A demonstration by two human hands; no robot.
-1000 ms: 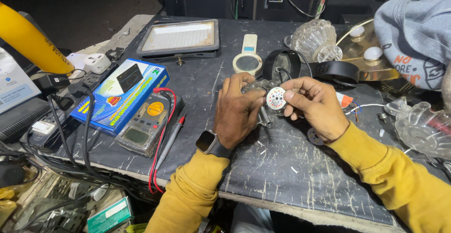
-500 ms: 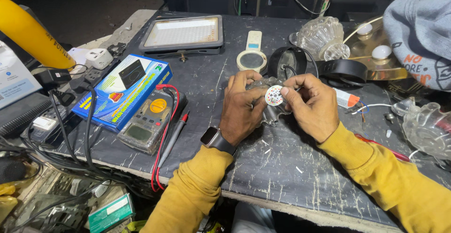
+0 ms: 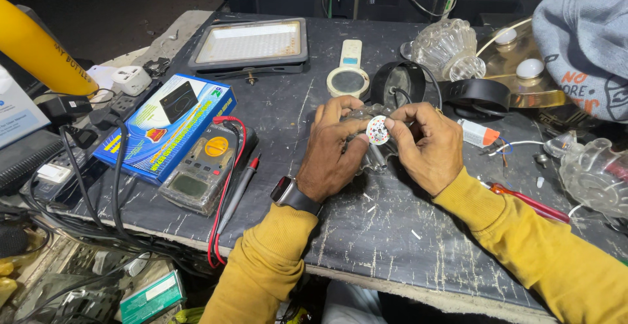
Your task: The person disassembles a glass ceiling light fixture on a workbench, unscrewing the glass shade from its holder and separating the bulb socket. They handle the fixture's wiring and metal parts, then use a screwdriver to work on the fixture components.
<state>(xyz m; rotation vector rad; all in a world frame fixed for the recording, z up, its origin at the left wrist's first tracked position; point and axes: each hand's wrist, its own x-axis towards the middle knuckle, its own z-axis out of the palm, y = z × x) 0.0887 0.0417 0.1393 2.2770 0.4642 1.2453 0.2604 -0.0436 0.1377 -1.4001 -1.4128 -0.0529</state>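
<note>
Hands meet just in front of the black round lamp housing [image 3: 398, 83]: left hand [image 3: 337, 147] cups a clear glass fitting [image 3: 362, 116], fingers curled shut around it, steadying it while right hand [image 3: 425, 144] pinches its small white round board [image 3: 378, 130] facing upward.

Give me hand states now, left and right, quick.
Left hand: fingers closed around a clear glass lamp piece, holding it.
Right hand: fingers pinching the small round white LED board on that piece.
</note>
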